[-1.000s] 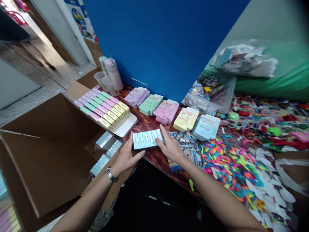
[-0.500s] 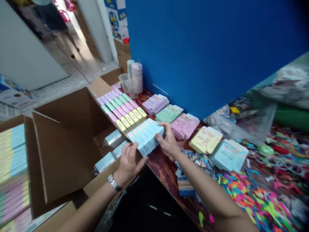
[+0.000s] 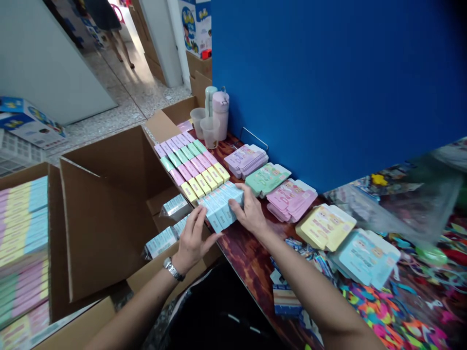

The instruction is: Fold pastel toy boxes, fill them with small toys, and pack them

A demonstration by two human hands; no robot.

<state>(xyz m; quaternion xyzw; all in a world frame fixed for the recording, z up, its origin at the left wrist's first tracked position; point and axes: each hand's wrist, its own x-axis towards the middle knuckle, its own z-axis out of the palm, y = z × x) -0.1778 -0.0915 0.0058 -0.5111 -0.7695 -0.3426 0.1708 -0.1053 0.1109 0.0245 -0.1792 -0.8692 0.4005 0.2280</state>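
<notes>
"What did the hands have?"

"A block of pale blue boxes, about five side by side, though I couldn't count them exactly. The left hand pressed on the near end and the right hand on the far end, fingers spread, gripping the block between them."

"Where was the block?"

"At the edge of the wooden table, just beside the rows of pink, green and yellow boxes, with a cardboard carton below that edge."

"What else did you count?"

"Five stacks of flat printed card lay along the blue wall: lilac, green, pink, yellow and blue. Three wrapped packs showed in the carton. Two clear cups and two bottles stood at the table's far end. One wristwatch sat on the left wrist."
</notes>
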